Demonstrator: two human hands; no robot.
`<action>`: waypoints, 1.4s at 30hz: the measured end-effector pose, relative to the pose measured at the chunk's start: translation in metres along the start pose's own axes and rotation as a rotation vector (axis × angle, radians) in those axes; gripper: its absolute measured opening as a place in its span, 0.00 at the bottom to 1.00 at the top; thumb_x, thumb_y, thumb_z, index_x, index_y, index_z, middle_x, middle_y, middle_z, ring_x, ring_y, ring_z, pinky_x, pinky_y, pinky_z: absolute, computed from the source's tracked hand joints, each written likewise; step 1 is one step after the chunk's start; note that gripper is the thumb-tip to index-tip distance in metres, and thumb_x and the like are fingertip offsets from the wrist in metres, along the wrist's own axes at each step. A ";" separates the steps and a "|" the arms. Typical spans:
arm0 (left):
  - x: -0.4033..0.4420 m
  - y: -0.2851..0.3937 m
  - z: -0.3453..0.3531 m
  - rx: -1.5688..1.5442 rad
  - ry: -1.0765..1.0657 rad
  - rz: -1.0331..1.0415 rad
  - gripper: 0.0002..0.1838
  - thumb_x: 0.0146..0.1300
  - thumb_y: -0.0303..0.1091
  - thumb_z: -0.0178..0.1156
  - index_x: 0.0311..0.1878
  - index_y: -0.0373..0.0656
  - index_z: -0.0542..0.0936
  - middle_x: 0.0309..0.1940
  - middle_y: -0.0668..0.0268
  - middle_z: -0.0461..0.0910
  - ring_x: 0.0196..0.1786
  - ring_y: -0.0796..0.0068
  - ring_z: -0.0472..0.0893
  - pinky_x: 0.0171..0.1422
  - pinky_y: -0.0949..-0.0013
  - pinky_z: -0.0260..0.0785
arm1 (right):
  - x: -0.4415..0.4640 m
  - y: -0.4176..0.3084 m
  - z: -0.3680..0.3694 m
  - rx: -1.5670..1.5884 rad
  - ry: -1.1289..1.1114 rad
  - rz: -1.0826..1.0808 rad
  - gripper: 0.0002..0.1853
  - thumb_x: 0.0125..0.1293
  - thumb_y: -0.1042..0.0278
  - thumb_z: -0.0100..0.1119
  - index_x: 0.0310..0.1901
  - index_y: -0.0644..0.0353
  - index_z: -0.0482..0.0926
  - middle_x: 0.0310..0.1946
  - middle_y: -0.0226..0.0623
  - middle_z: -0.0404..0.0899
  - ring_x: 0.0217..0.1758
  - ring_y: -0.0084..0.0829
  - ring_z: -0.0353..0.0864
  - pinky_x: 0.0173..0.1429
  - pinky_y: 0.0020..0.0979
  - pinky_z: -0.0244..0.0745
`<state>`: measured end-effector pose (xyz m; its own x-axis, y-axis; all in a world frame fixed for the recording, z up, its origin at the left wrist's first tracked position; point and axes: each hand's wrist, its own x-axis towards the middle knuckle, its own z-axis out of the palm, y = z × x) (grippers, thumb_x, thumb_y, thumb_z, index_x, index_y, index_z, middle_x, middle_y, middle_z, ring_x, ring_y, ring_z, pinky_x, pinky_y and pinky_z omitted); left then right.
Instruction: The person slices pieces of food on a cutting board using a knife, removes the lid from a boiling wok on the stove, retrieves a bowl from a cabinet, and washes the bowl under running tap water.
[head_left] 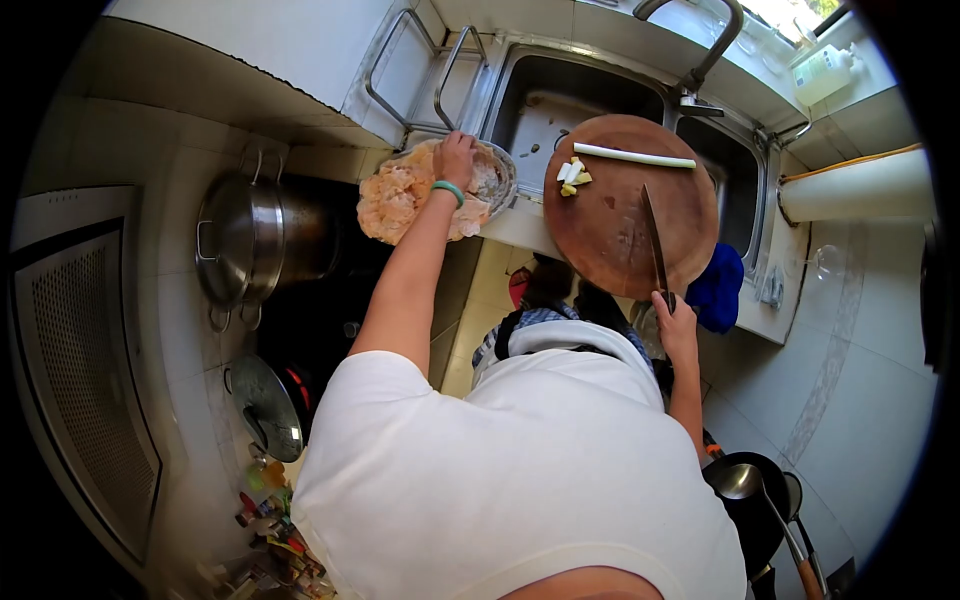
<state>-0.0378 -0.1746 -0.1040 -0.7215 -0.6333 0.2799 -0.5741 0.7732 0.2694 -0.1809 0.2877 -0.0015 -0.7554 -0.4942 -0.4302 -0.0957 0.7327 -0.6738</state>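
My left hand (456, 160), with a green bangle at the wrist, is over the clear bowl (505, 180). Its fingers are bunched together, and whatever they hold is hidden. Pale pinkish pieces that look like raw meat (398, 197) fill much of that bowl. In my right hand (676, 322) is the handle of a kitchen knife (654, 238), its blade resting on or just above the round wooden chopping board (605, 235). A long scallion stalk (635, 156) lies across the board's far part. Beside it sit small white and yellowish cut pieces (572, 177).
Behind the board is a steel double sink (525, 110) with a tap (715, 50). A large steel pot (235, 240) and a glass lid (268, 405) are on the left. Blue cloth (720, 288) hangs right of the board. A ladle (738, 482) is at lower right.
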 end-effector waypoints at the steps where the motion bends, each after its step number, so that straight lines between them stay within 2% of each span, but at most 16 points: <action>1: 0.001 0.001 -0.001 0.000 -0.016 0.004 0.13 0.52 0.30 0.65 0.43 0.47 0.80 0.42 0.66 0.78 0.49 0.61 0.76 0.52 0.58 0.67 | 0.001 0.003 0.002 -0.003 0.006 0.003 0.24 0.67 0.50 0.56 0.30 0.69 0.74 0.22 0.54 0.73 0.26 0.51 0.72 0.34 0.42 0.68; 5: 0.004 -0.005 0.011 -0.075 0.031 0.003 0.15 0.50 0.27 0.66 0.43 0.45 0.79 0.40 0.60 0.77 0.47 0.56 0.76 0.52 0.57 0.68 | 0.002 0.006 0.003 0.000 0.010 0.012 0.24 0.67 0.50 0.56 0.30 0.69 0.74 0.21 0.53 0.73 0.25 0.49 0.72 0.34 0.41 0.68; 7: 0.003 -0.006 0.015 -0.128 0.053 -0.066 0.16 0.50 0.25 0.66 0.43 0.43 0.78 0.39 0.58 0.76 0.46 0.54 0.76 0.52 0.56 0.68 | 0.001 0.003 0.003 0.004 0.011 0.017 0.24 0.67 0.50 0.56 0.29 0.69 0.74 0.20 0.52 0.72 0.24 0.47 0.72 0.34 0.41 0.68; 12: 0.006 -0.007 0.013 -0.175 0.091 -0.060 0.12 0.50 0.23 0.65 0.39 0.42 0.78 0.38 0.58 0.75 0.45 0.55 0.76 0.51 0.57 0.69 | -0.001 -0.006 0.002 0.010 0.014 0.002 0.24 0.67 0.49 0.56 0.29 0.68 0.74 0.19 0.50 0.72 0.23 0.42 0.71 0.33 0.39 0.68; 14: 0.007 -0.008 0.011 -0.165 0.080 -0.055 0.11 0.50 0.23 0.65 0.37 0.43 0.79 0.35 0.59 0.75 0.45 0.56 0.76 0.51 0.57 0.69 | 0.002 0.002 0.005 0.013 0.028 -0.037 0.22 0.67 0.50 0.57 0.27 0.63 0.73 0.15 0.29 0.68 0.16 0.21 0.67 0.21 0.28 0.62; 19: 0.010 -0.012 0.015 -0.124 0.055 -0.027 0.10 0.49 0.25 0.65 0.36 0.44 0.79 0.35 0.62 0.75 0.44 0.57 0.76 0.46 0.57 0.68 | 0.005 0.005 0.008 -0.002 0.039 -0.035 0.21 0.67 0.50 0.57 0.27 0.62 0.72 0.15 0.29 0.68 0.16 0.21 0.67 0.21 0.28 0.62; 27: 0.008 -0.008 0.005 -0.065 -0.017 0.006 0.05 0.54 0.29 0.62 0.32 0.48 0.76 0.36 0.64 0.75 0.46 0.60 0.75 0.49 0.56 0.64 | 0.006 0.006 0.009 0.010 0.040 -0.035 0.21 0.68 0.50 0.57 0.26 0.61 0.71 0.15 0.27 0.67 0.15 0.19 0.65 0.20 0.27 0.61; 29: 0.009 -0.008 0.006 -0.082 -0.011 0.014 0.04 0.55 0.30 0.62 0.32 0.49 0.76 0.35 0.65 0.75 0.46 0.61 0.75 0.49 0.56 0.63 | 0.004 -0.004 0.007 0.003 0.016 0.035 0.25 0.67 0.48 0.56 0.29 0.69 0.75 0.20 0.52 0.72 0.24 0.45 0.71 0.34 0.40 0.68; 32: 0.008 -0.011 0.007 -0.114 0.025 -0.010 0.04 0.55 0.30 0.61 0.32 0.49 0.76 0.35 0.66 0.75 0.45 0.62 0.75 0.48 0.56 0.63 | 0.005 -0.002 0.008 0.009 0.030 0.030 0.25 0.67 0.49 0.56 0.29 0.69 0.74 0.20 0.52 0.72 0.24 0.45 0.71 0.34 0.40 0.68; 35: 0.006 -0.012 -0.001 -0.106 -0.029 0.040 0.03 0.55 0.30 0.60 0.32 0.48 0.76 0.35 0.66 0.76 0.45 0.62 0.76 0.49 0.56 0.63 | 0.005 -0.004 0.008 0.005 0.035 0.023 0.25 0.66 0.49 0.56 0.28 0.69 0.74 0.20 0.52 0.72 0.24 0.45 0.71 0.34 0.40 0.68; 38: 0.006 -0.012 -0.005 -0.144 0.044 0.117 0.02 0.55 0.29 0.59 0.31 0.47 0.76 0.35 0.65 0.76 0.45 0.61 0.75 0.49 0.56 0.63 | 0.005 -0.006 0.008 -0.002 0.027 0.030 0.25 0.67 0.49 0.56 0.28 0.69 0.74 0.20 0.52 0.71 0.24 0.45 0.70 0.34 0.40 0.68; 40: 0.006 -0.016 -0.008 -0.270 0.011 0.194 0.02 0.54 0.27 0.58 0.31 0.44 0.75 0.32 0.63 0.76 0.42 0.59 0.76 0.48 0.56 0.64 | 0.004 -0.007 0.007 0.002 0.021 0.039 0.25 0.67 0.49 0.56 0.28 0.69 0.74 0.20 0.51 0.71 0.23 0.44 0.70 0.34 0.40 0.68; 42: 0.004 -0.018 -0.015 -0.251 -0.054 0.225 0.02 0.54 0.26 0.58 0.31 0.44 0.75 0.31 0.62 0.76 0.41 0.57 0.76 0.47 0.56 0.65 | 0.004 -0.007 0.007 0.007 0.016 0.049 0.25 0.67 0.49 0.56 0.28 0.69 0.73 0.20 0.51 0.71 0.23 0.44 0.69 0.33 0.40 0.67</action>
<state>-0.0241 -0.1915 -0.0942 -0.8423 -0.4404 0.3109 -0.2904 0.8565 0.4267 -0.1788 0.2772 -0.0033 -0.7695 -0.4504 -0.4527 -0.0544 0.7525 -0.6563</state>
